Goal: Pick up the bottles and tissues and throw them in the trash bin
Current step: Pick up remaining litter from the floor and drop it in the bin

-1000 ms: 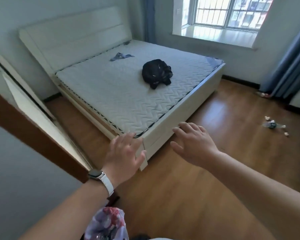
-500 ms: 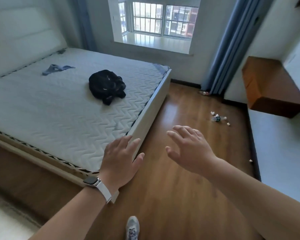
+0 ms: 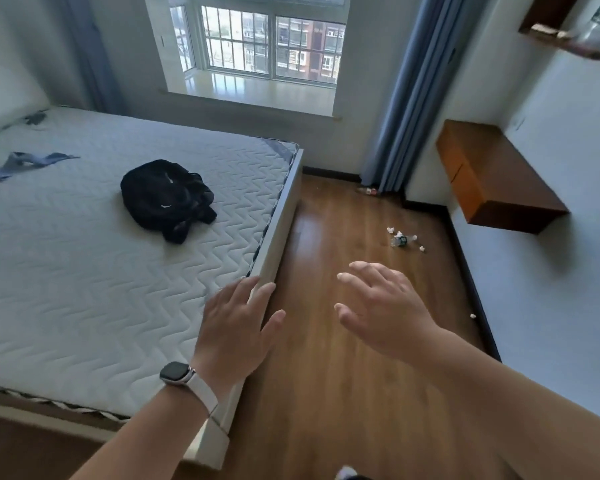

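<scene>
A clear plastic bottle [image 3: 401, 240] lies on the wooden floor far ahead, with small crumpled white tissues [image 3: 390, 230] scattered around it. Another tissue ball [image 3: 472, 315] sits by the right wall. A second bottle [image 3: 368, 191] lies at the foot of the blue curtain. My left hand [image 3: 238, 327], with a watch on the wrist, is held out over the bed's corner, fingers apart and empty. My right hand [image 3: 381, 306] is stretched over the floor, also empty, well short of the litter. No trash bin is in view.
A white bed [image 3: 274, 237] fills the left, carrying a black backpack [image 3: 165, 197] and a blue cloth [image 3: 25, 162]. A wooden wall-mounted shelf [image 3: 492, 174] juts out on the right. A strip of floor [image 3: 326, 375] runs between bed and wall toward the window.
The view has swung right and advanced along the bed; the bottle and tissues now lie more centrally ahead. Both hands stay raised and empty.
</scene>
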Available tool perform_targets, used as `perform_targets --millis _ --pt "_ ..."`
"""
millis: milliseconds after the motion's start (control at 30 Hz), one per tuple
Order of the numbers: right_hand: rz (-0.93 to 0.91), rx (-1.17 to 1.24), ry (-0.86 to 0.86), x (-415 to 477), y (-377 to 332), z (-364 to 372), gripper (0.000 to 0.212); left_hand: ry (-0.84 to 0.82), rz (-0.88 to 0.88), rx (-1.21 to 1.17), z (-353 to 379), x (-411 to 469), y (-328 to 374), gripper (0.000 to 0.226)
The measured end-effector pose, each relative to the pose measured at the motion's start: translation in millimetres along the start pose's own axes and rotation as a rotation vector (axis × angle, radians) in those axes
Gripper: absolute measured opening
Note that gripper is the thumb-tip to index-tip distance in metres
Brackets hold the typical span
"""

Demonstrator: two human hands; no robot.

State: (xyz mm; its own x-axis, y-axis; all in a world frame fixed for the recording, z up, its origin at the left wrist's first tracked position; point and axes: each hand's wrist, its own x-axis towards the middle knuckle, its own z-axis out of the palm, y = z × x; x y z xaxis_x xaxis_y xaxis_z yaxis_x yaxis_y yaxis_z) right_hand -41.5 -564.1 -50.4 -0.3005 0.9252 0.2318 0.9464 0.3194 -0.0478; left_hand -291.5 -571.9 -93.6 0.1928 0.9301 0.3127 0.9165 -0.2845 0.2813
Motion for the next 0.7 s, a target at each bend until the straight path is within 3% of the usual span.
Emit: perform_targets --millis 400,700 --pt "0.212 0.079 -0.122 60 97 27 0.068 -0.115 0.163 -0.017 62 133 28 0.048" --pt "0.354 0.085 -0.106 120 245 46 0.065 -0.184 0.3 0.048 130 283 102 0.048"
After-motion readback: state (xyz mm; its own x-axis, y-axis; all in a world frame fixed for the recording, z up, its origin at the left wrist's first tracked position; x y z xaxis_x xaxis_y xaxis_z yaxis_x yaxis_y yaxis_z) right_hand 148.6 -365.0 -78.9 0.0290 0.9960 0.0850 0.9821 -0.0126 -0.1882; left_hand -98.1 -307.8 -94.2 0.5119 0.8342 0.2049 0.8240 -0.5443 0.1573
